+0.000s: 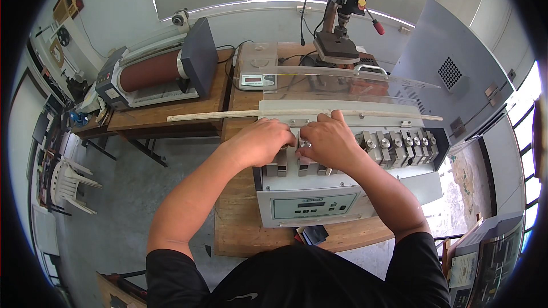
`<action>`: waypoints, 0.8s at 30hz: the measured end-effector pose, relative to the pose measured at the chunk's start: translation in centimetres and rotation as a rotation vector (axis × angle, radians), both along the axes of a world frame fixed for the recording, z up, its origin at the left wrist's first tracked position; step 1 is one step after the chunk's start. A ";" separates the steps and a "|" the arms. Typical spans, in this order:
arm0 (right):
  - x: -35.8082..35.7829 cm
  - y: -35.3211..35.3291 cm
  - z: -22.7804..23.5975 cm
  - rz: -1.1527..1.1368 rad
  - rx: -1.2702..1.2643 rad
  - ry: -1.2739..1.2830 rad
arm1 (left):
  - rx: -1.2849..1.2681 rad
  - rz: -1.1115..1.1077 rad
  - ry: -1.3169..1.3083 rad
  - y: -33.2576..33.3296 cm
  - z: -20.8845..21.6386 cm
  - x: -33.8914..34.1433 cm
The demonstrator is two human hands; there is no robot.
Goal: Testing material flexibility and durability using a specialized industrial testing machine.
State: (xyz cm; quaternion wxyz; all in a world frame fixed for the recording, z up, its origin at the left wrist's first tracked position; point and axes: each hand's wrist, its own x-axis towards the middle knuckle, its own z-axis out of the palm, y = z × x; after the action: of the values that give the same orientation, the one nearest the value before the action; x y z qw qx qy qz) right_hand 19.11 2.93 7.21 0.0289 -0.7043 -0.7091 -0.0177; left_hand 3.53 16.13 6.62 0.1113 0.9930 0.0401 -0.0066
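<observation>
Both of my hands work at the left end of a row of metal clamps (399,147) on a pale grey bench machine (268,205). My right hand (332,140) is closed, with thumb and fingers around a small metal clamp screw (305,144). Close beside it, my left hand (264,141) has its fingers curled down at the neighbouring clamp (278,165); what its fingertips grip is hidden. Round knobs top the clamps to the right of my right forearm. Behind my hands, a long thin wooden stick (217,116) lies across the machine, its left end jutting past the side.
A clear cover (342,84) with a handle stands raised behind the clamps. Further back are a drill press (339,45) and a small scale (258,81). A machine with a red-brown roller (151,71) occupies the left bench. A dark booklet (312,234) lies at the table's front edge.
</observation>
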 end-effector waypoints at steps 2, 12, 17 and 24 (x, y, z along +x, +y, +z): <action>0.1 -0.2 -0.3 0.030 0.050 0.000 | -0.055 0.099 0.063 -0.1 0.5 0.2; 0.8 -0.7 -0.8 0.110 0.188 0.163 | 0.083 0.210 -0.008 -0.9 0.9 -0.2; 0.3 -0.4 -0.2 0.037 0.125 0.011 | -0.080 0.070 -0.096 -0.7 0.3 -0.5; 0.5 -0.5 -0.6 0.106 0.107 0.052 | -0.120 0.275 0.171 -1.4 2.9 0.5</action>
State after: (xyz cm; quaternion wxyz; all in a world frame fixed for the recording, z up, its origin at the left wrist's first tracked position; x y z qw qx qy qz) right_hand 19.61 2.48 6.66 0.0855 -0.6635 -0.7424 -0.0357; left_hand 4.06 14.68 9.50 0.1666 0.9655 0.1846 -0.0780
